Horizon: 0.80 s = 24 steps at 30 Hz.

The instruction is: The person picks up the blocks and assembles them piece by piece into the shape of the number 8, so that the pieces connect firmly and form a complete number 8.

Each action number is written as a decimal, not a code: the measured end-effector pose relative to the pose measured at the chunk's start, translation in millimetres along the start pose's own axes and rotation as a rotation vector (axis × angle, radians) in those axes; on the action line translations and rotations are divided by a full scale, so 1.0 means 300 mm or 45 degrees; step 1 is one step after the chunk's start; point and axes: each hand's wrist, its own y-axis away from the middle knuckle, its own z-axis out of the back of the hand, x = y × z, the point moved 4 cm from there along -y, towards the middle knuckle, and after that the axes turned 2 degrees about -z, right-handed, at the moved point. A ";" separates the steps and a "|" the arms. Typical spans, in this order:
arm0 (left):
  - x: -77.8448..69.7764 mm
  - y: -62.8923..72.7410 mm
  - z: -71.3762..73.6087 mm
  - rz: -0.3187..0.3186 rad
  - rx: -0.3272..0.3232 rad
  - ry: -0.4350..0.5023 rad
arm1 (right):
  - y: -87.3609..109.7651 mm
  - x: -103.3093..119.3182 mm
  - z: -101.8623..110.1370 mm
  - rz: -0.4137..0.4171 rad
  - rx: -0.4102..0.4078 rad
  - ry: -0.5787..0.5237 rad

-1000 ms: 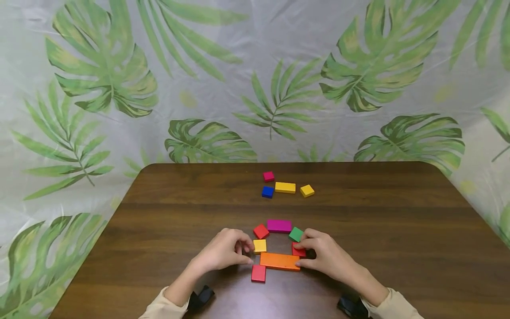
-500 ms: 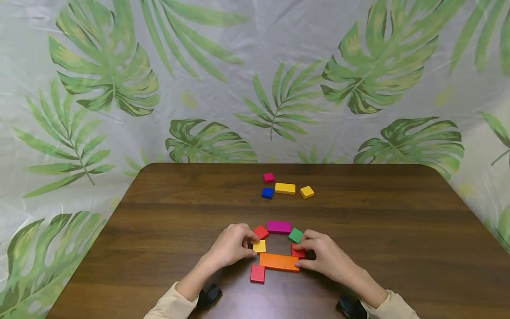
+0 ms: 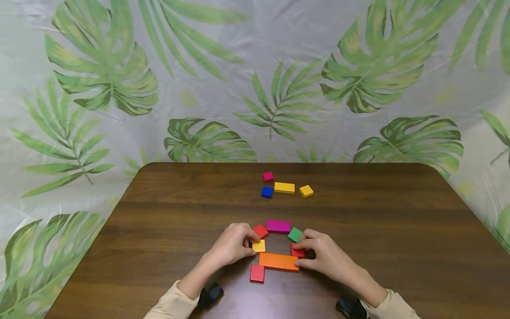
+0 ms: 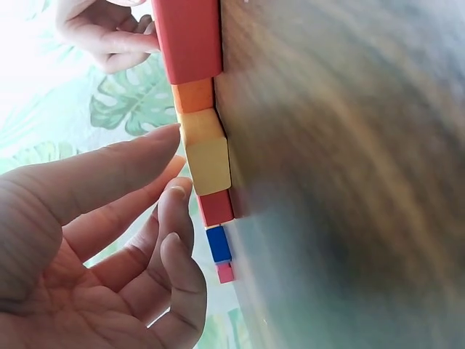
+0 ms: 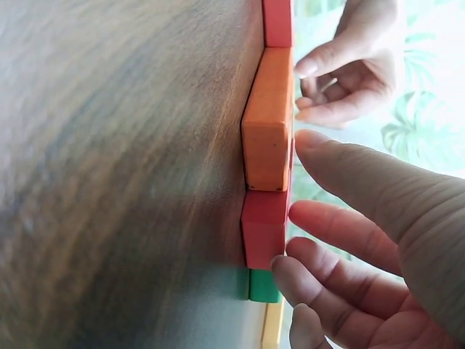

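My left hand (image 3: 233, 243) is at the left side of a small yellow block (image 3: 259, 246), pinching it between thumb and index fingertip. In the left wrist view, the thumb tip lies at the top edge of that yellow block (image 4: 207, 156). My right hand (image 3: 326, 254) rests its thumb at the right end of a long orange block (image 3: 279, 261), with its index fingertip on a small red block (image 3: 296, 250) behind. Those fingers are relaxed, seen from the side in the right wrist view. A green block (image 3: 295, 235) lies just beyond the right index finger.
A magenta bar (image 3: 278, 227) and a tilted red block (image 3: 260, 231) form the ring's back. Another red block (image 3: 256, 274) sits in front of the orange one. Farther back lie a yellow bar (image 3: 284, 188), a blue block (image 3: 267, 192), a pink block (image 3: 268, 177) and a yellow piece (image 3: 306, 191).
My left hand has moved right and slightly away from me, from beside the small yellow block onto it. The right hand and the blocks stay in place.
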 end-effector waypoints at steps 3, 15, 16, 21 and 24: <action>0.000 -0.006 0.005 -0.012 -0.011 0.002 | -0.005 -0.001 0.007 0.009 -0.011 0.011; 0.001 0.001 -0.006 -0.059 -0.008 0.073 | 0.003 -0.001 0.048 0.015 0.034 -0.001; 0.003 0.002 -0.007 -0.060 -0.011 0.078 | 0.002 -0.004 0.055 0.021 0.021 -0.010; 0.009 -0.005 -0.009 -0.062 -0.015 0.103 | -0.015 -0.047 0.085 -0.010 -0.033 -0.065; 0.010 -0.005 -0.012 -0.068 -0.018 0.110 | -0.027 -0.079 0.102 -0.035 -0.061 -0.072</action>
